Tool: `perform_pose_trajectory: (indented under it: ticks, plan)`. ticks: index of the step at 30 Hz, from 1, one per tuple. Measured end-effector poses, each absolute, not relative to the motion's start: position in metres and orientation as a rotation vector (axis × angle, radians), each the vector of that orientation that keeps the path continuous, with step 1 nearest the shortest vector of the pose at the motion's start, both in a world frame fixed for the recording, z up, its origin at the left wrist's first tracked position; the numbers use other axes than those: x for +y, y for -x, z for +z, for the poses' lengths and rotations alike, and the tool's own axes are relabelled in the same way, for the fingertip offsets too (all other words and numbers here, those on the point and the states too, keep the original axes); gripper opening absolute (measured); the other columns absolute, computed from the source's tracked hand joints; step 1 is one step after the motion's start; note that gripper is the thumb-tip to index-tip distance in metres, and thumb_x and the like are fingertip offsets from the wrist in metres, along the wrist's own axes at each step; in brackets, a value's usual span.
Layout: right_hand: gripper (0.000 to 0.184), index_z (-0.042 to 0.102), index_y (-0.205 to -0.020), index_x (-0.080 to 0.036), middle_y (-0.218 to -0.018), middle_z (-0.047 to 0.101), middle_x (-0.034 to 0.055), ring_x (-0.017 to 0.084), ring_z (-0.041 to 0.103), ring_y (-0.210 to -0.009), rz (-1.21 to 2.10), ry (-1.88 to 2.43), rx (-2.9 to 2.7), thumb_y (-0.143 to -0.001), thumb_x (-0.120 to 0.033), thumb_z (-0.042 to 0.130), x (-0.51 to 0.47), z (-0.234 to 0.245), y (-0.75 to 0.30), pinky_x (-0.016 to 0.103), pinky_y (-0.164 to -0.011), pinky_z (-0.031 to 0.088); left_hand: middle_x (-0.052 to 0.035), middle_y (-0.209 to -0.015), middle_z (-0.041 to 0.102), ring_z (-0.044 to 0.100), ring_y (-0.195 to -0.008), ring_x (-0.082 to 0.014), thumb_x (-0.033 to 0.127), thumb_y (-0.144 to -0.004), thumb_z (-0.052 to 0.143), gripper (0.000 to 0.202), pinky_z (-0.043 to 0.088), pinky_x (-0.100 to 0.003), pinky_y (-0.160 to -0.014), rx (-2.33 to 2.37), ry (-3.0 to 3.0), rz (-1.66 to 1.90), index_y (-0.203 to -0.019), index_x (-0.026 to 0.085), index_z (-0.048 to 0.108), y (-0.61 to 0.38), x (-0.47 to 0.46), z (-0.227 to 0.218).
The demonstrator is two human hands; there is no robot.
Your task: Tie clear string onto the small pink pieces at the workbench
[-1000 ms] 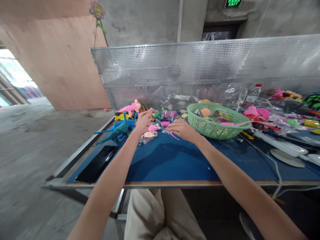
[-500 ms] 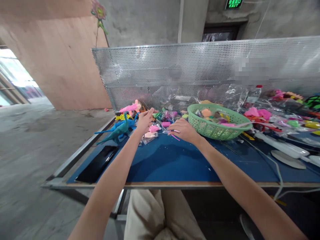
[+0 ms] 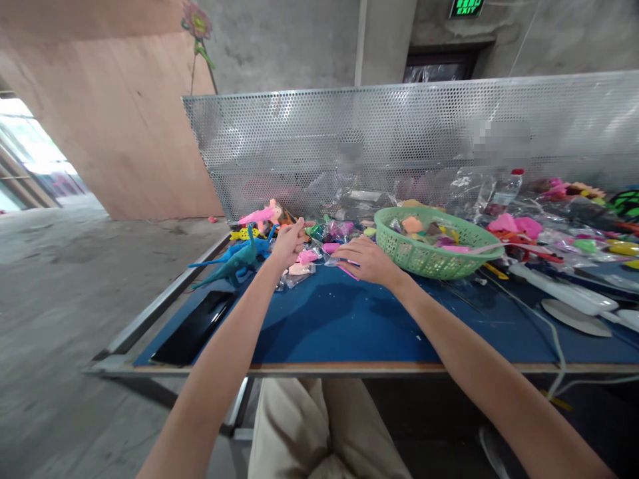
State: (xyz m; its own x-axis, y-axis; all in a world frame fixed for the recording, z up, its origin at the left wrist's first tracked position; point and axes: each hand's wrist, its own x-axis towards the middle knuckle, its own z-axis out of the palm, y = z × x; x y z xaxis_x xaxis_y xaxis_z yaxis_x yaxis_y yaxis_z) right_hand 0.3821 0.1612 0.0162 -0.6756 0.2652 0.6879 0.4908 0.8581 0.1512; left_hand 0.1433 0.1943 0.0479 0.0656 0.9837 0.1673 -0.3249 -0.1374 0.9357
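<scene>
My left hand (image 3: 288, 243) is closed in a pinch over small bagged pink toys (image 3: 302, 262) at the far middle of the blue table (image 3: 339, 319); what the fingers hold is too small to name. My right hand (image 3: 366, 259) lies palm down on the table beside it, fingers curled over a clear bag with a thin pink toy (image 3: 347, 271) poking out under them. Blue and teal toy dinosaurs (image 3: 238, 258) lie just left of my left hand.
A green mesh basket (image 3: 433, 243) of soft toys stands right of my right hand. A black flat slab (image 3: 192, 327) lies at the near left. Bagged toys, white tools (image 3: 564, 293) and a cable crowd the right. A perforated metal screen (image 3: 399, 140) closes the far edge.
My left hand's fingers have closed tighter into a pinch. My right hand has barely shifted on the bag.
</scene>
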Motion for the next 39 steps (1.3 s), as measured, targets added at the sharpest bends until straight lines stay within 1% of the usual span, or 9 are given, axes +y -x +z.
perform_pose_trajectory:
  ticks: [7,11,16,19,21,24,29,34,39]
  plan:
    - [0.024,0.069,-0.117,-0.024,-0.117,0.073,0.0068,0.022,0.067,-0.099,-0.539,0.480,-2.305,-0.098,-0.025,0.055,0.162,0.013,-0.382,0.040,-0.089,0.048,0.0111,-0.054,0.026,0.017,-0.036,-0.0004,0.038,-0.088,0.072,0.028,0.010,-0.014,-0.032,0.779,-1.048,1.344,-0.089,0.010,0.069,-0.145,0.194,0.049]
    - [0.026,0.070,-0.117,-0.025,-0.117,0.074,0.0060,0.021,0.068,-0.101,-0.532,0.484,-2.261,-0.098,-0.022,0.052,0.162,0.013,-0.381,0.038,-0.090,0.052,0.0117,-0.052,0.024,0.016,-0.035,-0.0007,0.039,-0.091,0.069,0.028,0.009,-0.014,-0.031,0.769,-0.968,1.324,-0.090,0.011,0.068,-0.149,0.193,0.048]
    - [0.031,0.069,-0.124,-0.026,-0.122,0.072,0.0062,0.020,0.067,-0.108,-0.476,0.522,-2.272,-0.099,-0.019,0.050,0.165,0.013,-0.383,0.039,-0.097,0.055,0.0116,-0.052,0.021,0.016,-0.036,-0.0015,0.028,-0.096,0.060,0.020,0.011,-0.014,-0.032,0.712,-0.910,1.329,-0.093,0.010,0.069,-0.151,0.193,0.049]
    - [0.035,0.067,-0.128,-0.027,-0.126,0.070,0.0058,0.020,0.066,-0.112,-0.475,0.528,-2.278,-0.100,-0.018,0.050,0.167,0.013,-0.386,0.040,-0.103,0.054,0.0106,-0.054,0.023,0.019,-0.037,-0.0022,0.019,-0.096,0.057,0.017,0.014,-0.014,-0.033,0.666,-0.919,1.354,-0.099,0.009,0.070,-0.150,0.192,0.050]
    - [0.036,0.066,-0.130,-0.028,-0.129,0.069,0.0047,0.020,0.066,-0.114,-0.489,0.536,-2.281,-0.101,-0.018,0.049,0.167,0.013,-0.388,0.040,-0.104,0.053,0.0101,-0.055,0.024,0.021,-0.039,-0.0025,0.017,-0.095,0.056,0.018,0.015,-0.013,-0.033,0.642,-0.942,1.374,-0.102,0.009,0.070,-0.149,0.191,0.050]
    - [0.035,0.066,-0.130,-0.028,-0.130,0.069,0.0042,0.020,0.066,-0.115,-0.518,0.545,-2.291,-0.101,-0.019,0.048,0.166,0.013,-0.389,0.040,-0.104,0.054,0.0093,-0.056,0.026,0.020,-0.040,-0.0027,0.021,-0.094,0.059,0.019,0.015,-0.014,-0.034,0.599,-1.005,1.384,-0.104,0.011,0.071,-0.148,0.192,0.049]
    - [0.033,0.067,-0.128,-0.026,-0.130,0.069,0.0051,0.019,0.066,-0.114,-0.537,0.534,-2.285,-0.102,-0.018,0.049,0.164,0.013,-0.388,0.039,-0.104,0.054,0.0089,-0.058,0.031,0.017,-0.039,-0.0015,0.030,-0.093,0.063,0.021,0.010,-0.014,-0.033,0.641,-1.037,1.384,-0.101,0.012,0.070,-0.148,0.195,0.047]
    - [0.029,0.068,-0.123,-0.021,-0.120,0.073,0.0071,0.019,0.068,-0.108,-0.583,0.398,-2.249,-0.102,-0.016,0.050,0.168,0.014,-0.387,0.038,-0.098,0.056,0.0102,-0.056,0.026,0.016,-0.039,-0.0015,0.032,-0.090,0.068,0.024,0.010,-0.014,-0.033,0.742,-1.043,1.391,-0.099,0.010,0.071,-0.148,0.197,0.045]
    - [0.026,0.072,-0.117,-0.020,-0.114,0.075,0.0073,0.020,0.069,-0.105,-0.511,0.397,-2.280,-0.102,-0.017,0.050,0.174,0.011,-0.386,0.039,-0.097,0.056,0.0107,-0.057,0.022,0.015,-0.041,-0.0017,0.037,-0.083,0.076,0.031,0.012,-0.014,-0.035,0.743,-1.146,1.440,-0.097,0.010,0.072,-0.146,0.199,0.041]
